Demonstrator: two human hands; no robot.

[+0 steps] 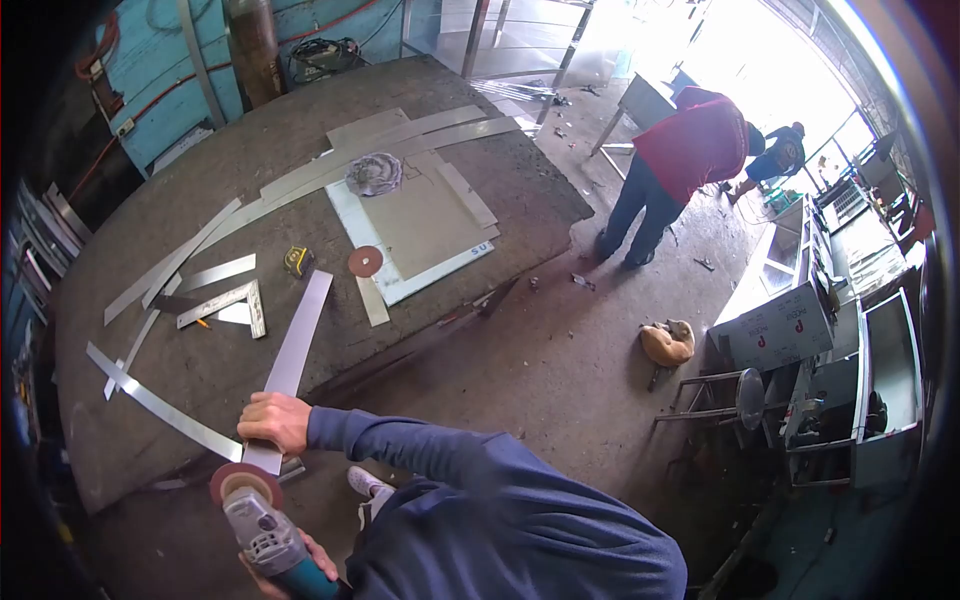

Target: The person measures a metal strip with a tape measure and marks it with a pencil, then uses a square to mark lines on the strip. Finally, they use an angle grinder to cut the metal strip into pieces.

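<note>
An angle grinder [270,535] with a reddish-brown disc is in my left hand [315,555] at the bottom left, its fingers closed around the body. The disc lies right by the near end of a flat metal strip [300,335]; whether they touch is unclear. My right hand [275,420] is closed over that strip near the table's edge, the blue sleeve reaching in from the right. Beside this hand is the end of a curved metal strip [165,405]. A yellow tape measure [298,261] and a metal square [255,308] rest farther up the table.
The large table [420,90] also holds long strips, a sheet [410,225], a crumpled cloth [374,174] and a loose disc [365,261]. A person in red [695,140] bends over beyond it. A dog [668,344] lies on the floor near a stool [749,398].
</note>
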